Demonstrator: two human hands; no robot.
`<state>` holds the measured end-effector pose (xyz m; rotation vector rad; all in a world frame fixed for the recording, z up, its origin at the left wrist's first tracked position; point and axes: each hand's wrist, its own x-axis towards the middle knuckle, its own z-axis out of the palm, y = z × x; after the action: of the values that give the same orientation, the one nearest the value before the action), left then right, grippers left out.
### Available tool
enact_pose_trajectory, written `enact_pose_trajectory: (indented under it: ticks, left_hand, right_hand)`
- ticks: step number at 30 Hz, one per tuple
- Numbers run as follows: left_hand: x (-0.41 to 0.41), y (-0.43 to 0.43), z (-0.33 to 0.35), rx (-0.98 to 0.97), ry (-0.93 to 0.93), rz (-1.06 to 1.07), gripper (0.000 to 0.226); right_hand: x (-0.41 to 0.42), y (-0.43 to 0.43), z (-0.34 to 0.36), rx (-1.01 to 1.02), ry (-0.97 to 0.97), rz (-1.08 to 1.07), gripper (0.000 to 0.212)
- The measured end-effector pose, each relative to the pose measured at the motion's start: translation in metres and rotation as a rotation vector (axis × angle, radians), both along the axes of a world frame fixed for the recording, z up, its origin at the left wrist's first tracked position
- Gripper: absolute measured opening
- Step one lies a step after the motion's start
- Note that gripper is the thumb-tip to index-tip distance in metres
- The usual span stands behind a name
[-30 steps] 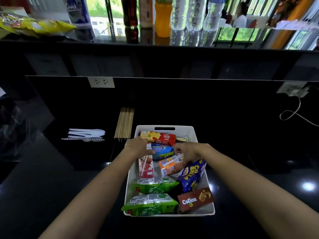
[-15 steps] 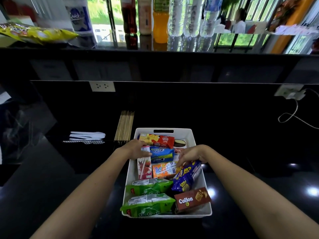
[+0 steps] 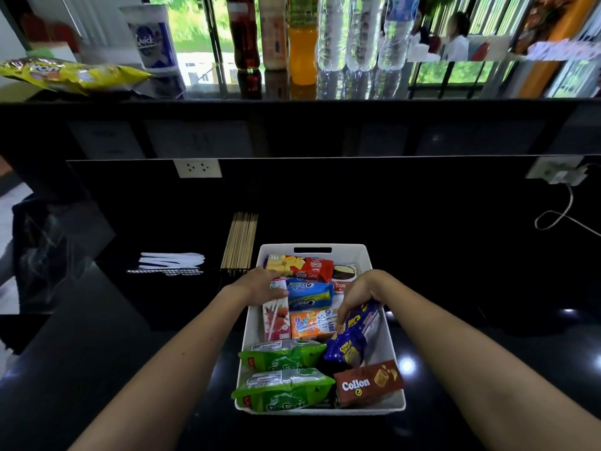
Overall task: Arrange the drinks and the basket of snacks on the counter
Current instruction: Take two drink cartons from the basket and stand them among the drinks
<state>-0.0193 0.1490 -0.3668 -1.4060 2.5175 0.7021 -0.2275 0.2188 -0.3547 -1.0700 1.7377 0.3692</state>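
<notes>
The right hand (image 3: pixel 361 289) is clenching the top of the purple snack bag (image 3: pixel 353 340) against the right wall of the white basket (image 3: pixel 388 340), while the left hand (image 3: pixel 260 283) is pinching the pink carton (image 3: pixel 275 320) at its top by the left wall. Between them an orange carton (image 3: pixel 310 324) and a blue biscuit pack (image 3: pixel 309 292) are lying flat, with green bags (image 3: pixel 283 390) and a Collon box (image 3: pixel 369 382) nearer the person. Black counter (image 3: pixel 471 271) is lying open right of the basket; skewers (image 3: pixel 240 240) are lying beyond the left hand, and bottles (image 3: pixel 302 43) are standing on the ledge (image 3: pixel 325 107) far beyond.
</notes>
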Motion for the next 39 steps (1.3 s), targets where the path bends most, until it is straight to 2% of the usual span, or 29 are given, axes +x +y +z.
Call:
enact_pose_trajectory:
  ticks: [2,6,10,11,15,21,25,27,29,32,33,35,37,39]
  left_hand:
    - [-0.001,0.002,-0.003,-0.036,-0.021,0.032,0.061]
    - [-0.009,0.007,-0.008,-0.097,-0.053,0.116,0.070]
    - [-0.019,0.015,-0.013,-0.183,-0.067,0.251,0.069]
    - [-0.021,0.016,-0.013,-0.191,-0.070,0.278,0.068]
    - [-0.025,0.018,-0.009,-0.188,-0.078,0.309,0.057]
    - [-0.021,0.016,-0.002,-0.155,-0.072,0.289,0.049]
    - [-0.024,0.016,0.015,-0.076,-0.149,0.193,0.044]
    - [-0.023,0.018,0.028,0.032,-0.149,0.139,0.041]
    - [-0.021,0.020,0.042,0.138,-0.148,0.143,0.040]
    - [-0.026,0.020,0.051,0.217,-0.156,0.204,0.043]
    - [-0.028,0.022,0.051,0.215,-0.158,0.211,0.049]
    - [-0.030,0.023,0.045,0.088,-0.209,0.194,0.056]
    - [-0.028,0.021,0.039,-0.041,-0.259,0.183,0.058]
    - [-0.025,0.018,0.040,-0.059,-0.307,0.168,0.071]
  right_hand:
    - [0.000,0.000,-0.001,0.021,-0.014,0.006,0.017]
    - [0.004,-0.009,-0.012,0.116,0.022,0.133,0.030]
    - [0.020,-0.016,-0.017,0.131,0.247,0.306,0.066]
    - [0.025,-0.017,-0.018,0.123,0.283,0.324,0.069]
    - [0.031,-0.015,-0.028,0.084,0.333,0.443,0.068]
    - [0.028,-0.010,-0.046,-0.128,0.419,0.609,0.066]
    - [0.029,-0.009,-0.033,-0.201,0.430,0.658,0.068]
    - [0.023,-0.009,-0.023,-0.190,0.335,0.587,0.059]
    - [0.015,-0.009,-0.010,-0.207,0.158,0.427,0.047]
    - [0.004,-0.013,0.008,-0.435,-0.080,0.188,0.020]
    - [0.001,-0.015,0.011,-0.517,-0.095,0.181,0.018]
    - [-0.001,-0.019,0.013,-0.626,0.006,0.287,0.019]
    - [0.004,-0.020,0.012,-0.688,0.098,0.362,0.023]
    - [0.010,-0.020,0.018,-0.713,0.166,0.433,0.029]
